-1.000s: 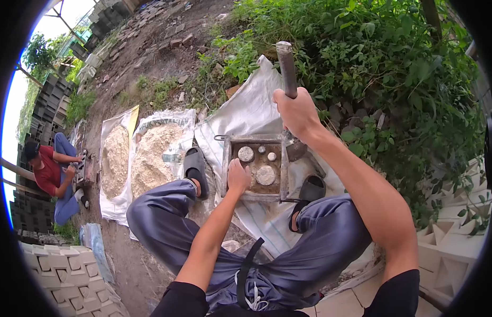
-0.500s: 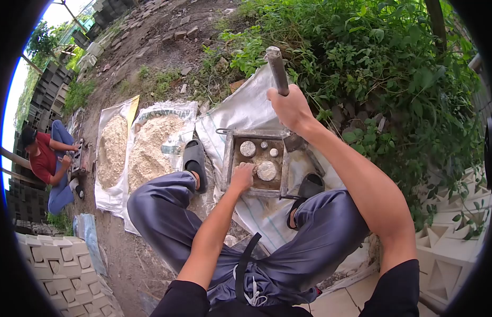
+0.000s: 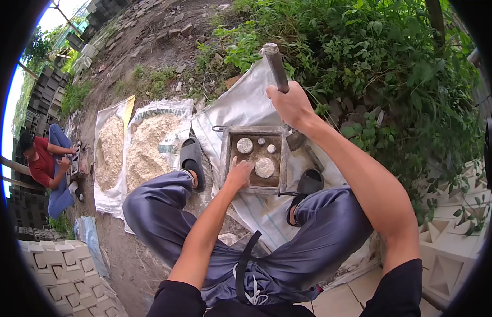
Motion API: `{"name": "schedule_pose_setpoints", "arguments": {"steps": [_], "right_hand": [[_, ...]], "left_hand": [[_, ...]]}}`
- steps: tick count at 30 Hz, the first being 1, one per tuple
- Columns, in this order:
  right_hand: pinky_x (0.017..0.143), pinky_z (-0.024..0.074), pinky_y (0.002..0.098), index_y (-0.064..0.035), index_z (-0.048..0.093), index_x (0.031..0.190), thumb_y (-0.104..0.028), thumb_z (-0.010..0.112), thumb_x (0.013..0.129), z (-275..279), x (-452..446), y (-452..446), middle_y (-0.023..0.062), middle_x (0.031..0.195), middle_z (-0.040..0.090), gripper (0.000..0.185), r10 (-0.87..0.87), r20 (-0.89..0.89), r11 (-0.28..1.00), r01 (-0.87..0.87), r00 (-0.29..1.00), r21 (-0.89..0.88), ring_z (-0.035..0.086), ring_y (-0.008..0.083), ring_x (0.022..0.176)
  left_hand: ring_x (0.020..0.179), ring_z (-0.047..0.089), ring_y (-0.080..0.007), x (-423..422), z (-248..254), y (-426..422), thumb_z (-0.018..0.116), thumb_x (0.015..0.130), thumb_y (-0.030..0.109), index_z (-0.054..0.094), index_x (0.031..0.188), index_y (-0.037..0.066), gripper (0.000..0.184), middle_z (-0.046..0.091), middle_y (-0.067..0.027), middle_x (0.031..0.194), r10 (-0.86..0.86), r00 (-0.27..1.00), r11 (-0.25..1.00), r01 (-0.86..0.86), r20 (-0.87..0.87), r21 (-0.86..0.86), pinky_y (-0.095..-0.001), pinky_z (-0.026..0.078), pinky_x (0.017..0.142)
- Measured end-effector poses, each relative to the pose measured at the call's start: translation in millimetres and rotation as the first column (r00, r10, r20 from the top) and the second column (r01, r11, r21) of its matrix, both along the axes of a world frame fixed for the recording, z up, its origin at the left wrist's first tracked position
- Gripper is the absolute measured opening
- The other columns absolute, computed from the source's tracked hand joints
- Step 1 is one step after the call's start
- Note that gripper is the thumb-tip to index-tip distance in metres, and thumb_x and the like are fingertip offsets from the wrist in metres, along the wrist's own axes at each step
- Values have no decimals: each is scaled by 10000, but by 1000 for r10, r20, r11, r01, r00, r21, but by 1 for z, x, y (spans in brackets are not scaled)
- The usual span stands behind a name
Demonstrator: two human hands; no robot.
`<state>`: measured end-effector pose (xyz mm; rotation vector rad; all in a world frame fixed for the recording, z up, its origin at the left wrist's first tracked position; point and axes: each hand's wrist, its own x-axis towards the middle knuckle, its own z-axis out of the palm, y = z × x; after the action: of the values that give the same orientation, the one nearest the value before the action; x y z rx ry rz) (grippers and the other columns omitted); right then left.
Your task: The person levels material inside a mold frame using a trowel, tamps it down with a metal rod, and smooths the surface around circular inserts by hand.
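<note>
My right hand (image 3: 292, 105) is wrapped round the thick bar handle of a hammer-like tool (image 3: 277, 68). The handle's upper end points up and away from me, and a dark blocky end shows below the hand, beside the mould's right wall. A square mould frame (image 3: 226, 158) lies between my feet on a white woven sack (image 3: 240, 108). Inside it are two larger round discs (image 3: 264, 167) and two small round pieces (image 3: 270, 149), with loose powdery material around them. My left hand (image 3: 239, 173) is at the mould's lower left corner, fingers stretched out over the powder.
Two sacks with heaps of pale powder (image 3: 150, 150) lie to the left. Another person (image 3: 45, 164) in a red shirt sits working at far left. Stacked patterned blocks (image 3: 66, 269) stand at lower left, pale blocks (image 3: 452, 264) at right, and dense plants (image 3: 362, 63) behind.
My left hand has shifted slightly down and left, its fingers more spread than before. The right hand keeps its hold on the tool. The view has shifted slightly.
</note>
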<state>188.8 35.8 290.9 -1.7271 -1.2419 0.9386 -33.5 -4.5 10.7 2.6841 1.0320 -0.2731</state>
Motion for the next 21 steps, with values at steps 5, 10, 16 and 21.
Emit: {"name": "schedule_pose_setpoints", "arguments": {"steps": [5,10,16,21], "right_hand": [[593,448,381,45,563,657,-297,526,785,8,-1,-6,168,604,582,367,36,8,999,-36,999,-40,586,252,576],[604,454,388,58,566,689,-302,527,785,3,-1,-5,179,629,593,374,1,26,1000,0,1000,-17,595,256,599],[634,470,381,66,569,711,-308,527,789,4,3,-5,200,643,604,384,19,19,999,-18,1000,-39,623,279,634],[650,472,406,76,587,729,-310,535,793,-2,5,-1,233,671,614,394,-5,79,1000,6,997,-16,641,327,676]], "left_hand": [[1147,508,-205,-5,5,-17,560,778,158,650,1014,95,260,657,-58,961,-177,984,982,179,-33,63,-605,220,1046],[1139,515,-257,27,41,4,525,818,207,665,958,72,239,650,-128,953,78,991,950,-106,-106,-293,-525,299,1033],[1316,326,-346,45,10,-14,477,888,373,369,1308,-80,627,347,-235,1406,201,946,979,-200,254,-30,-467,268,1072],[1410,92,-335,50,8,-66,452,918,370,140,1452,7,718,115,-163,1525,160,942,974,-199,294,106,-502,131,1124]]}}
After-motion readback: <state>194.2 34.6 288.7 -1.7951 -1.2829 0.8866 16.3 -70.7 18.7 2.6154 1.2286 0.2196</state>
